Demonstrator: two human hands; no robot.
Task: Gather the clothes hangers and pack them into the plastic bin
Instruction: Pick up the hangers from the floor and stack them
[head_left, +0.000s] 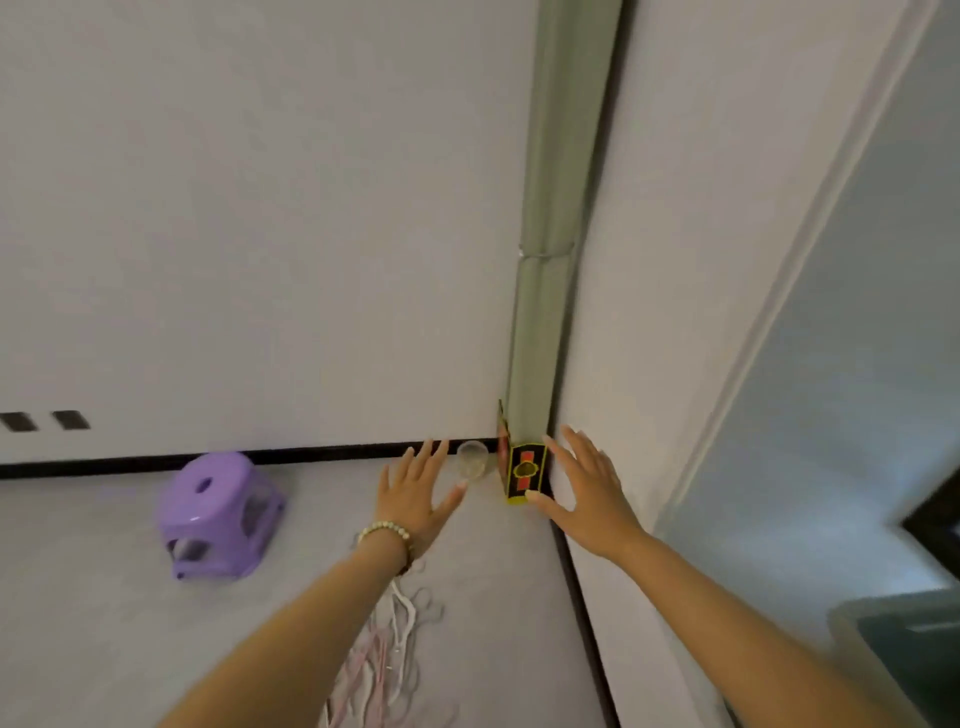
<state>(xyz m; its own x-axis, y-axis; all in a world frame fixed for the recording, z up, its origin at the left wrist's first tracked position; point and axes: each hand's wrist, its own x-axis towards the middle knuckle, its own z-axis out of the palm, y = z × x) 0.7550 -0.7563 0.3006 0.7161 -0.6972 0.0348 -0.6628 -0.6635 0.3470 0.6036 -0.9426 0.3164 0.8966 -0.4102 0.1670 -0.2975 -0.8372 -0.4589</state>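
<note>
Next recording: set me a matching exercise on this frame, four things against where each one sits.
Things:
1. stool
2. cup
3. box
4. hangers

Places:
a. on the floor, nearest the camera
b. in the corner, at the foot of the green pipe
c. by the baseboard, just left of the box
d. furthest left on the floor

Pairs: 1-d, 2-c, 3-b, 4-a
</note>
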